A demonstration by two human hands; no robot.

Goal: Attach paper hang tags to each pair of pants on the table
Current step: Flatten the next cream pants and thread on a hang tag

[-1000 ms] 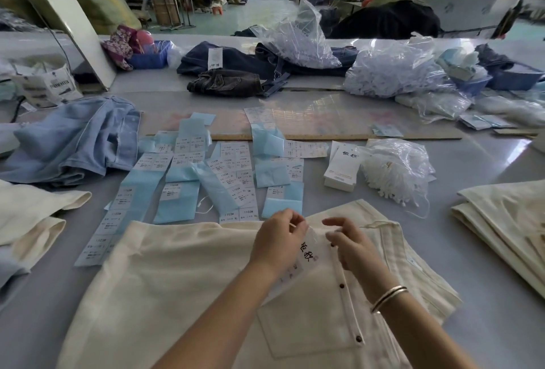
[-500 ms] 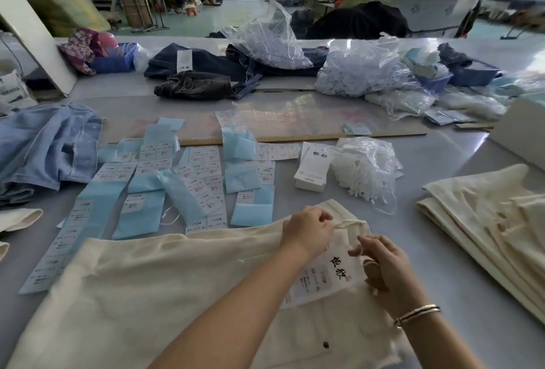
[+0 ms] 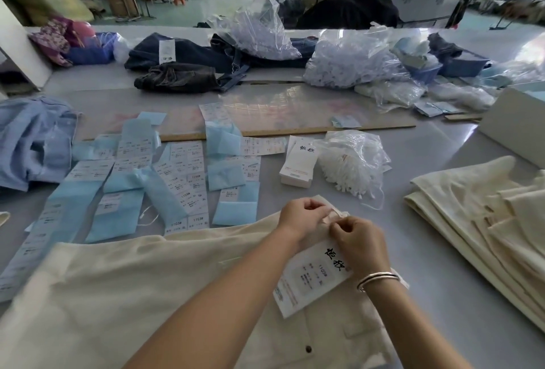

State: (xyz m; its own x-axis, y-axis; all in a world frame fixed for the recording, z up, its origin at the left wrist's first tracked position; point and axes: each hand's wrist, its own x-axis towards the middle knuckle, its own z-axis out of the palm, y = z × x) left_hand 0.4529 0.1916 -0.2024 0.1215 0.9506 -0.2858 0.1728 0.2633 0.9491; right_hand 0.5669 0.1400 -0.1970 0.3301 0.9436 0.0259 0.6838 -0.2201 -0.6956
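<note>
Now | both hands, left hand (image 3: pixel 299 216) and right hand (image 3: pixel 358 243), pinching belt loop (image 3: pixel 334 215) | plastic bag (image 3: pixel 352 159): white strings

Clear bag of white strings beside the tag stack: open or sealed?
Cannot tell. The bag lies slumped; strings trail out near its lower right corner, but no mouth shows.

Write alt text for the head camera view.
Both hands, left hand and right hand, pinch at a belt loop of cream pants on a grey table, with a white hang tag beneath them. Blue label strips and a tag stack lie beyond.
</note>
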